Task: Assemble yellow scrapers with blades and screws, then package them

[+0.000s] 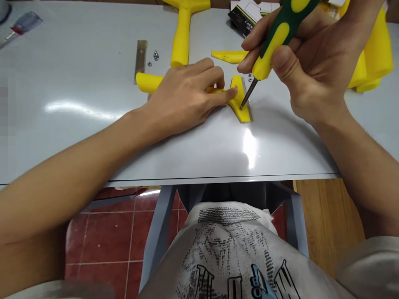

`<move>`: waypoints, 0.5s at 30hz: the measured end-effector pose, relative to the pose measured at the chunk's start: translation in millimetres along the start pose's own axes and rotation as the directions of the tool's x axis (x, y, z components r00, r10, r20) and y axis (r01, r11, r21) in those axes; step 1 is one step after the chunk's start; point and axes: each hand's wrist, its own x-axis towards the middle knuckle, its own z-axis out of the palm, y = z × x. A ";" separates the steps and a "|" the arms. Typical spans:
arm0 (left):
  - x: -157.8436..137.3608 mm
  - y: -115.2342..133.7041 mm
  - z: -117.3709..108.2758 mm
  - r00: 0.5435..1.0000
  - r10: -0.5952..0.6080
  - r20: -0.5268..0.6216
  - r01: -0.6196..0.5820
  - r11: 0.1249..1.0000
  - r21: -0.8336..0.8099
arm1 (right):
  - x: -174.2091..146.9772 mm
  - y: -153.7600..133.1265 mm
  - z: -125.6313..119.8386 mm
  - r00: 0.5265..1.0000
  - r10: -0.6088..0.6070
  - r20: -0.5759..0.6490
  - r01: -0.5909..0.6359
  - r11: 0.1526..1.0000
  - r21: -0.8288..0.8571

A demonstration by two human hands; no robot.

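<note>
My left hand [193, 93] is wrapped round the handle of a yellow scraper [239, 97] lying on the table, its index finger pressed near the scraper's head. A thin metal blade edge shows along the head's right side. In my right hand [321, 62] is a green and yellow screwdriver [274, 41], held at a tilt. Its tip meets a small screw [241, 108] in the lower part of the scraper's head. Just beyond the head lie a few small screws [249, 78], partly behind the screwdriver. A separate yellow plastic piece [230, 56] rests farther back.
Another yellow scraper [181, 33] lies at the back, near a flat metal blade [141, 60] and several loose screws [156, 55]. Black and white boxes [245, 18] and more yellow parts [375, 54] sit at the back right. A clear-handled screwdriver [23, 25] is far left.
</note>
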 end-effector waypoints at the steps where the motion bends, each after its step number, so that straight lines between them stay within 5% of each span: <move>1: 0.3 0.0 0.2 1.000 0.001 0.002 -0.001 1.000 0.004 | 0.0 1.8 -0.6 1.000 -0.026 0.009 0.026 1.000 0.010; 3: 0.8 -2.1 2.9 1.000 0.008 0.017 -0.008 1.000 0.012 | 0.7 1.6 -2.0 0.999 -0.030 0.025 0.029 0.999 0.043; 10: -1.0 -20.8 28.2 0.983 0.157 -0.094 -0.151 0.986 0.064 | 15.2 -42.7 1.2 0.898 0.440 0.000 -0.428 0.875 0.226; 15: -0.5 -20.8 31.6 0.978 0.166 -0.123 -0.157 0.985 0.075 | 15.9 -35.7 3.2 0.940 0.341 0.015 -0.335 0.915 0.225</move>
